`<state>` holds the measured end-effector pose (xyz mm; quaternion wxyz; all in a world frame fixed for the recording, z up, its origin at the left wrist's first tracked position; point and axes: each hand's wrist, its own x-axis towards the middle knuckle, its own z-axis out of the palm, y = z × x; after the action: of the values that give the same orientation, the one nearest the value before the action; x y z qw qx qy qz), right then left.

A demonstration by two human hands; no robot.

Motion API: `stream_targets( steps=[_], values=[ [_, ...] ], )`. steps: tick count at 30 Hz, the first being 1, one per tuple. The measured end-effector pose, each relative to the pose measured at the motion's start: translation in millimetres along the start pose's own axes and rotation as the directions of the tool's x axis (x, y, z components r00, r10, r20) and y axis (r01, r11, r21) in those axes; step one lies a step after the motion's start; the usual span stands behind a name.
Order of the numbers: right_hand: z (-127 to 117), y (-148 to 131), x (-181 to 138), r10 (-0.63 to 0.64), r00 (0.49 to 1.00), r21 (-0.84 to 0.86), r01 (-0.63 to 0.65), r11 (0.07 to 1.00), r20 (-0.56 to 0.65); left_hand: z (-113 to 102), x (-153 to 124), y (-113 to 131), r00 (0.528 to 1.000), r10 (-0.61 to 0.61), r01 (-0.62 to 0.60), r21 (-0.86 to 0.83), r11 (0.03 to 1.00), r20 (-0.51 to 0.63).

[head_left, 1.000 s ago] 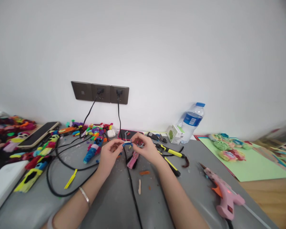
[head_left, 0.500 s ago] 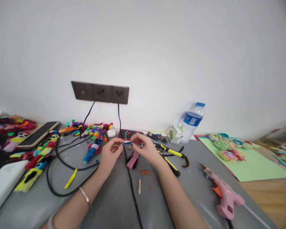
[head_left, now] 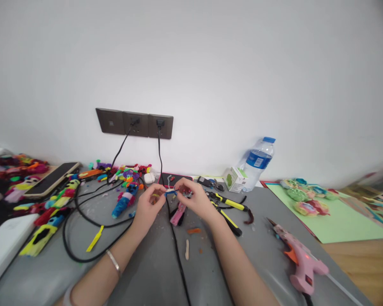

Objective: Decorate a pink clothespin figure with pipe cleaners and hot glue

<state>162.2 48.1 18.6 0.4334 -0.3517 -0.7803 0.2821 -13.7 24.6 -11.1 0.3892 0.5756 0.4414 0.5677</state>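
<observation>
Both of my hands meet over the middle of the grey table (head_left: 147, 272). My left hand (head_left: 147, 207) and my right hand (head_left: 194, 199) each pinch one end of a small blue and white craft piece (head_left: 170, 192) held between their fingertips. A silver bracelet (head_left: 114, 261) sits on my left wrist. Just below the hands lie a pink craft piece (head_left: 178, 213), a small orange bit (head_left: 193, 230) and a pale stick (head_left: 187, 249). A black cable (head_left: 175, 242) runs under my hands toward me.
Colourful craft figures (head_left: 124, 199) crowd the left and back. A phone (head_left: 52, 178) and a white box (head_left: 4, 246) lie at left. Yellow-handled pliers (head_left: 230, 204), a water bottle (head_left: 258, 163), a pink glue gun (head_left: 301, 261) and a green sheet (head_left: 338, 221) sit at right. Wall sockets (head_left: 134, 123) hold two plugs.
My hands stay together on the small piece, with only slight finger movement. A hand at the far left edge has left the view.
</observation>
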Motion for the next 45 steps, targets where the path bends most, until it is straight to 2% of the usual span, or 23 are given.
stream_targets(
  steps=[18, 45],
  values=[
    [-0.7, 1.1, -0.6, 0.017, 1.0, 0.007, -0.017, 1.0, 0.013, -0.4, 0.4, -2.8, 0.999, 0.006, -0.007, 0.007, 1.0, 0.032],
    [2.2, 0.2, -0.5, 0.016, 1.0, 0.016, -0.016, 1.0, 0.003, 2.8, -0.4, 5.8, 0.999, 0.036, -0.036, 0.091, 0.995, -0.005]
  ],
)
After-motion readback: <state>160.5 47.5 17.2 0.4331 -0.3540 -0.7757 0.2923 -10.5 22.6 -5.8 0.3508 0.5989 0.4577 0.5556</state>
